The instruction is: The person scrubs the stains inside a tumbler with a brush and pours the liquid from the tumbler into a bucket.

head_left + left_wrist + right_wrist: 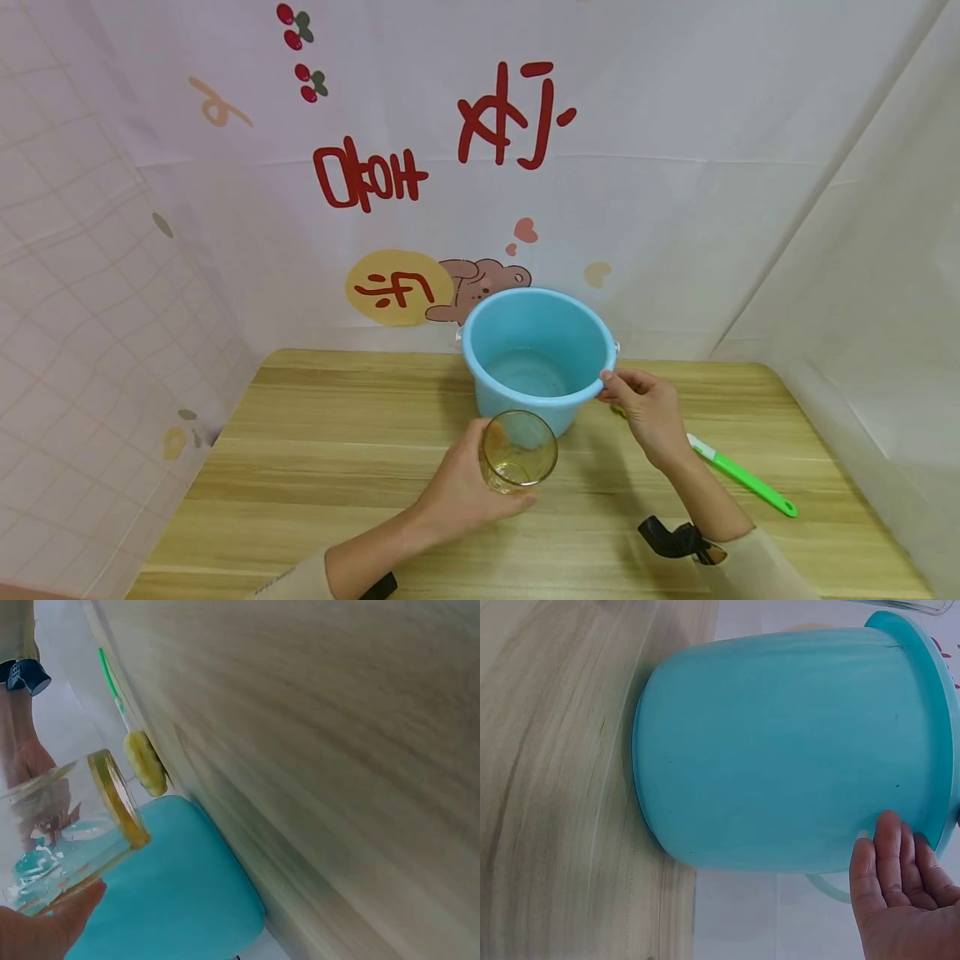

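Note:
My left hand (461,492) grips a clear glass cup (519,450) with an amber-tinted rim, its mouth facing up toward the head camera. The cup is in front of the light blue bucket (517,404) and overlaps its lower wall in the head view. With thumb and fingers, my right hand (648,412) pinches the bucket's rim at the right. In the right wrist view the fingers (889,851) lie along the outside of the bucket just under the rim. Some clear water (528,372) shows at the bottom of the bucket.
A brush with a green handle (753,483) lies on the wooden table (337,467) to the right, partly behind my right hand. Its yellow sponge head (145,763) shows in the left wrist view. A printed white cloth (675,208) hangs behind the table.

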`<action>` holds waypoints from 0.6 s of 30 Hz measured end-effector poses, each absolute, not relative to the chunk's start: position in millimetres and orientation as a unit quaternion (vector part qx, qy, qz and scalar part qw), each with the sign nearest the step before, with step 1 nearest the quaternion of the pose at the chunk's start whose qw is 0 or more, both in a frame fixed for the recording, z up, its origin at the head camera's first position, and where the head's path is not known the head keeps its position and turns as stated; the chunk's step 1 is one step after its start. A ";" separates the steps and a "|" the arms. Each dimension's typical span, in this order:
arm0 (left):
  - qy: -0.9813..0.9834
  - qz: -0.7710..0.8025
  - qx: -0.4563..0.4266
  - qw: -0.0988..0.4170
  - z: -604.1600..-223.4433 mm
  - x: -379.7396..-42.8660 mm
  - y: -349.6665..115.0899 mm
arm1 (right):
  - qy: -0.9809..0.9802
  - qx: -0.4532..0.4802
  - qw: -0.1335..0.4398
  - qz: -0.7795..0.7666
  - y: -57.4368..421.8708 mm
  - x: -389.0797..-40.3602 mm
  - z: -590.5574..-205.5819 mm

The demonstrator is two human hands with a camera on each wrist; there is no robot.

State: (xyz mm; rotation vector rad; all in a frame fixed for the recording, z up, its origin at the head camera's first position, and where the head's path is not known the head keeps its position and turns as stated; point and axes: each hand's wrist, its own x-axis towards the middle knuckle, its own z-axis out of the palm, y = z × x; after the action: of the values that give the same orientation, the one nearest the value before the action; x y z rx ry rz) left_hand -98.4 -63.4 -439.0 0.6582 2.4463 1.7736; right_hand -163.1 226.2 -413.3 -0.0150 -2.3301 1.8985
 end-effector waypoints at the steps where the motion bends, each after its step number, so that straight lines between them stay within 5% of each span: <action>1: 0.789 0.574 0.218 0.030 -439.2 -98.7 -63.0 | -0.774 -0.004 0.067 0.630 226.3 -163.1 -413.3; 18: 0.770 0.573 0.265 0.091 -446.9 -103.4 -55.8 | -0.772 -0.003 0.066 0.632 226.5 -163.8 -414.5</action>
State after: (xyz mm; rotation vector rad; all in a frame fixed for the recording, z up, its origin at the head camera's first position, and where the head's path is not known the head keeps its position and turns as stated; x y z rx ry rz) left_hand -103.4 -55.8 -446.9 0.7865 2.2888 1.7030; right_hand -163.8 226.5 -414.5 -0.0105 -2.3275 1.9065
